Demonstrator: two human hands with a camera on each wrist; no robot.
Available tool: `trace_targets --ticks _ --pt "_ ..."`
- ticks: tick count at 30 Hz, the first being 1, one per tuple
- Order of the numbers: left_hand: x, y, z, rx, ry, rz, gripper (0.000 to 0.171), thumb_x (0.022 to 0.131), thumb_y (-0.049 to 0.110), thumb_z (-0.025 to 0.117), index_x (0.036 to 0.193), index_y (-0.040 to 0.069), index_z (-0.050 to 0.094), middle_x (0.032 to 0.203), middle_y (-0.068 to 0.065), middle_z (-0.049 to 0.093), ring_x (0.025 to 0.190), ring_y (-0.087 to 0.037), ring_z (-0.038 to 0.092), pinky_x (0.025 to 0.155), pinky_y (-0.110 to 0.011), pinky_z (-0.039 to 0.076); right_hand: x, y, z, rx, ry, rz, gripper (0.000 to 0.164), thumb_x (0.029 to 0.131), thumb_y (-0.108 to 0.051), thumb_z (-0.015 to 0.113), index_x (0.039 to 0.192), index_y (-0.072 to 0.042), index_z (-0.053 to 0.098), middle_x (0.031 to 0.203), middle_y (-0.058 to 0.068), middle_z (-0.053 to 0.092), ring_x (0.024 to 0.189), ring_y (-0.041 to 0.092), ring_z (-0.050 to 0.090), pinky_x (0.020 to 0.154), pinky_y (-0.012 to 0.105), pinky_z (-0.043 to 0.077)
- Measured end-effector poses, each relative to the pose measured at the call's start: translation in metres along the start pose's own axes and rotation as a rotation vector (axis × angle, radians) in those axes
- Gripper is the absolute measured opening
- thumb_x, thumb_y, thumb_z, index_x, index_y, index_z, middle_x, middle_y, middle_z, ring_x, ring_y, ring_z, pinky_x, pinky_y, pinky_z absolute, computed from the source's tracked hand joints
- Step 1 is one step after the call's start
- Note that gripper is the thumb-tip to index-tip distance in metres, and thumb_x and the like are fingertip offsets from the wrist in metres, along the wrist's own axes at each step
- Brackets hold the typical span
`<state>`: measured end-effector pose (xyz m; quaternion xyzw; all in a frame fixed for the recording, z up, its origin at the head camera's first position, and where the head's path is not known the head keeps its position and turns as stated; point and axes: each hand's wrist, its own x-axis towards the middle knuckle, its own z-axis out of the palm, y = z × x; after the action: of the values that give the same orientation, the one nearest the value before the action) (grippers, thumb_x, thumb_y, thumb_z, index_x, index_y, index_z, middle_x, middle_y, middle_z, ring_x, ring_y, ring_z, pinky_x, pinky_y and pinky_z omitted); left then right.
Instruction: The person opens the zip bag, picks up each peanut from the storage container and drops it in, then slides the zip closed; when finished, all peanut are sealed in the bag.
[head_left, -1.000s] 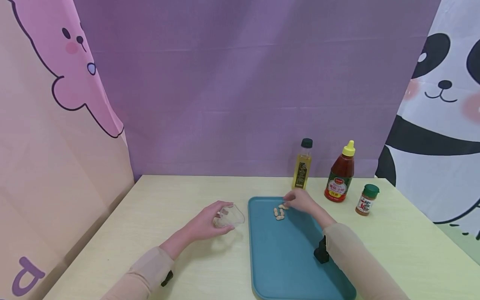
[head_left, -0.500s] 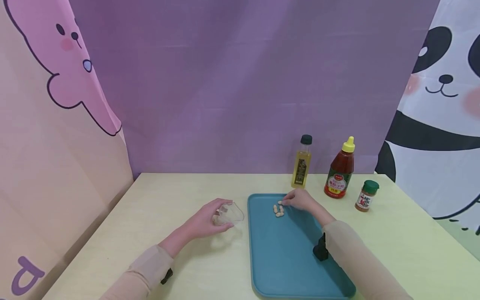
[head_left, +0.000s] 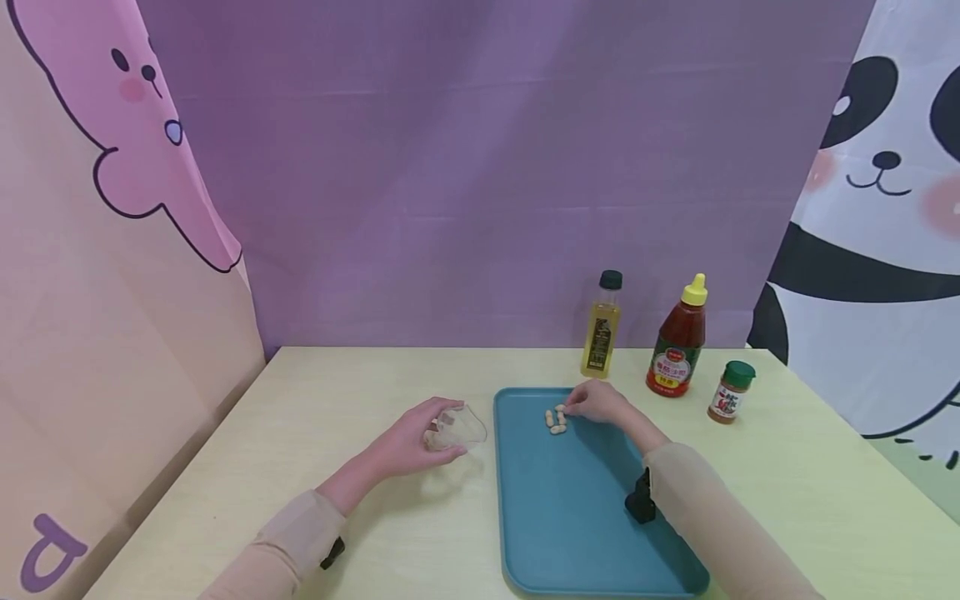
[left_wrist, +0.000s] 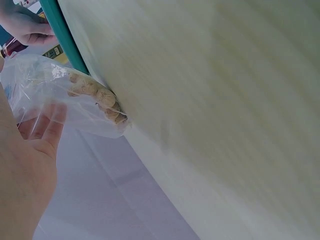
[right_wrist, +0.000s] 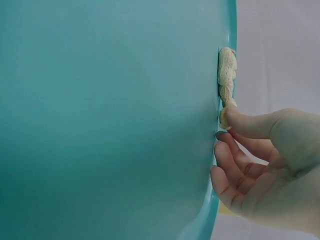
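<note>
My left hand (head_left: 416, 442) grips a clear plastic bag (head_left: 463, 427) above the table, left of the tray. Unshelled peanuts (left_wrist: 97, 95) lie inside the bag in the left wrist view. At the far end of the blue tray (head_left: 592, 517), the thumb and fingertips of my right hand (head_left: 597, 402) pinch a peanut (right_wrist: 225, 118) resting on the tray. Beside those fingertips, several other peanuts (head_left: 557, 430) lie close together in a small box-like outline. From the right wrist camera, more peanuts (right_wrist: 227, 70) line up just past the pinched one.
Behind the tray stands an oil bottle (head_left: 601, 325). A ketchup bottle (head_left: 674, 350) with a yellow cap and a small green-lidded spice jar (head_left: 730, 393) stand to the right. A purple cloth (head_left: 420, 183) hangs behind the pale table (head_left: 360, 379).
My right hand has shifted its peanut slightly left, against the far side of the others. The left hand keeps the bag in place. The head view has tilted a little.
</note>
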<state>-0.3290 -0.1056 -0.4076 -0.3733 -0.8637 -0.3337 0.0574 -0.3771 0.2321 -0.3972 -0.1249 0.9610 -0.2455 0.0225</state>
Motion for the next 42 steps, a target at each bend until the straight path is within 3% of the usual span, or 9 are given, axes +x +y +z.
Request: trace_targets --ticks 6,11,20,25,30,42 --pt "0.0 0.0 0.0 0.006 -0.001 -0.002 0.059 0.084 0.032 0.07 0.135 0.013 0.047 0.131 -0.01 0.053 0.109 -0.015 0.055 0.091 -0.032 0.051 -0.003 0.001 0.0 0.035 0.043 -0.034 0.02 0.092 -0.015 0.059 0.098 0.002 0.066 0.093 0.015 0.067 0.08 0.022 0.061 0.07 0.038 0.052" --pt "0.0 0.0 0.0 0.005 -0.003 -0.003 0.06 0.084 0.032 0.07 0.135 0.012 0.046 0.132 -0.01 0.053 0.11 -0.016 0.055 0.092 -0.033 0.051 -0.005 -0.005 0.0 0.117 0.08 -0.018 0.023 0.093 -0.022 0.059 0.1 -0.002 0.066 0.095 0.013 0.068 0.076 0.018 0.063 0.067 0.034 0.052" --pt "0.0 0.001 -0.001 0.006 -0.007 -0.005 0.061 0.084 0.034 0.07 0.136 0.013 0.046 0.132 -0.009 0.053 0.11 -0.016 0.055 0.091 -0.033 0.051 -0.019 -0.023 0.003 0.167 0.165 -0.122 0.023 0.09 -0.027 0.063 0.096 -0.005 0.069 0.092 0.008 0.069 0.083 0.019 0.063 0.07 0.033 0.053" --pt "0.0 0.0 -0.001 0.004 -0.007 -0.005 0.061 0.084 0.035 0.07 0.136 0.012 0.046 0.133 -0.008 0.052 0.11 -0.016 0.055 0.092 -0.033 0.051 -0.029 -0.039 0.005 0.243 0.162 -0.185 0.022 0.089 -0.027 0.064 0.096 -0.007 0.07 0.091 0.012 0.069 0.082 0.026 0.064 0.064 0.03 0.051" --pt "0.0 -0.001 0.0 0.001 -0.003 0.007 0.062 0.084 0.034 0.07 0.136 0.01 0.046 0.132 -0.01 0.053 0.11 -0.016 0.055 0.091 -0.033 0.051 -0.036 -0.057 0.009 0.313 0.137 -0.196 0.023 0.088 -0.031 0.065 0.098 -0.011 0.07 0.093 0.012 0.068 0.081 0.032 0.064 0.063 0.035 0.054" --pt "-0.001 0.0 0.001 -0.015 0.002 0.019 0.063 0.084 0.035 0.07 0.135 0.009 0.046 0.131 -0.01 0.053 0.109 -0.015 0.055 0.09 -0.033 0.051 -0.042 -0.09 0.027 0.296 0.142 -0.275 0.02 0.087 -0.031 0.066 0.097 -0.015 0.071 0.091 -0.001 0.068 0.076 0.01 0.061 0.066 0.025 0.051"
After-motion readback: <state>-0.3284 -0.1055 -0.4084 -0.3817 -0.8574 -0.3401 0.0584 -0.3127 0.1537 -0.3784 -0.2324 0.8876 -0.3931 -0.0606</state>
